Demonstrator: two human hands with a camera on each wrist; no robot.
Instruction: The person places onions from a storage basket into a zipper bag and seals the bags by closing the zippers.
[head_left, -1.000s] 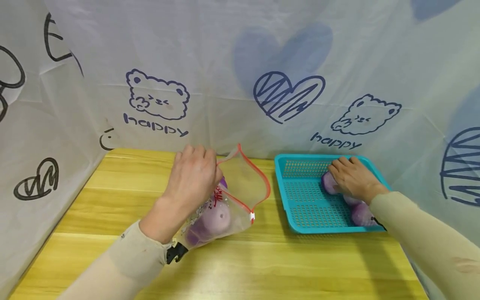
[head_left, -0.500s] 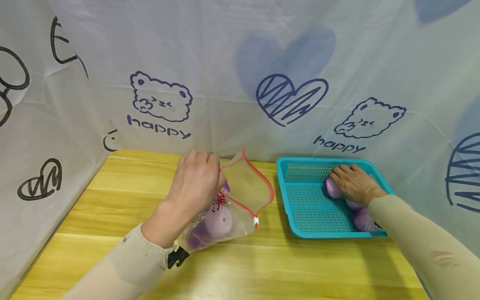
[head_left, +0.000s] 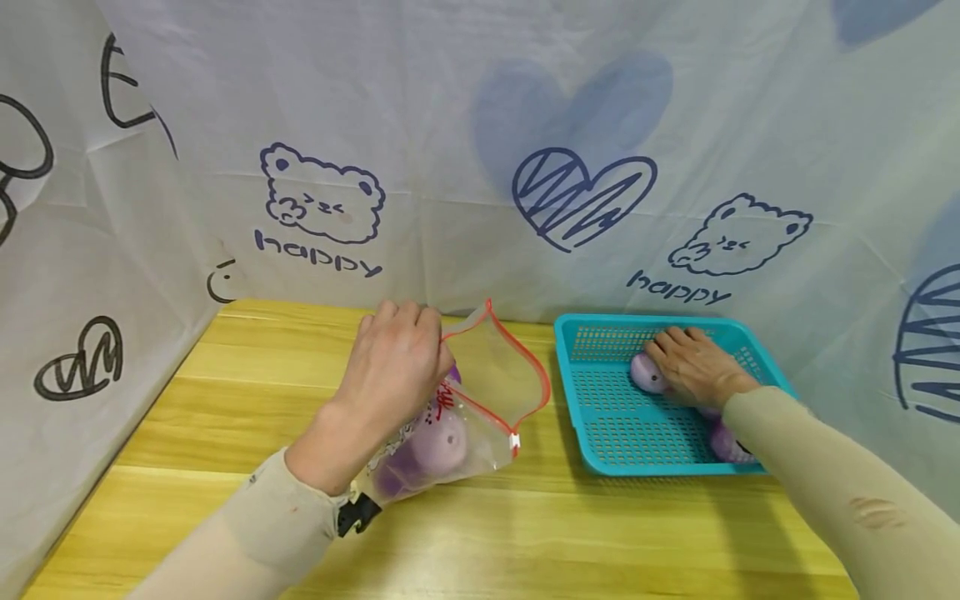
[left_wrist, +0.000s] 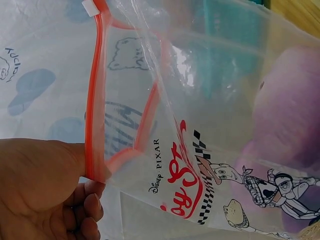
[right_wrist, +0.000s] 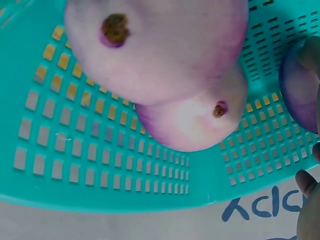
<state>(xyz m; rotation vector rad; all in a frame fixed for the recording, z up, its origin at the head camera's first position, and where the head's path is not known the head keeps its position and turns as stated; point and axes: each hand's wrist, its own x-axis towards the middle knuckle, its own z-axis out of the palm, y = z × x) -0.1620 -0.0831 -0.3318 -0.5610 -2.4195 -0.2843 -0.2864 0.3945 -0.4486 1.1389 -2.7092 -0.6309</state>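
Note:
My left hand (head_left: 393, 367) pinches the red-zipped rim of a clear slider bag (head_left: 491, 467), thumb and curled fingers on its edge. Its mouth gapes toward the right; round purple fruits (head_left: 440, 442) lie inside, blurred by the plastic. Red lettering (left_wrist: 182, 187) and cartoon figures show on the bag in the left wrist view. Inside the turquoise basket (head_left: 592, 461), my right hand (head_left: 693, 367) holds a round pale-purple fruit (head_left: 647, 373) with a dark pit, fingers over its right side. More such fruits (right_wrist: 155, 45) with brown stem pits lie nearer that wrist.
The bag and basket stand on a yellow wood-grain table (head_left: 465, 542). Behind and to the left hangs a white cloth (head_left: 450, 233) with bear, heart and "happy" drawings. The basket's perforated walls rise around the right hand.
My right hand has shifted slightly left in the basket, and the fruit at its fingers moved left with it, now showing its pit. My left hand keeps its hold on the bag.

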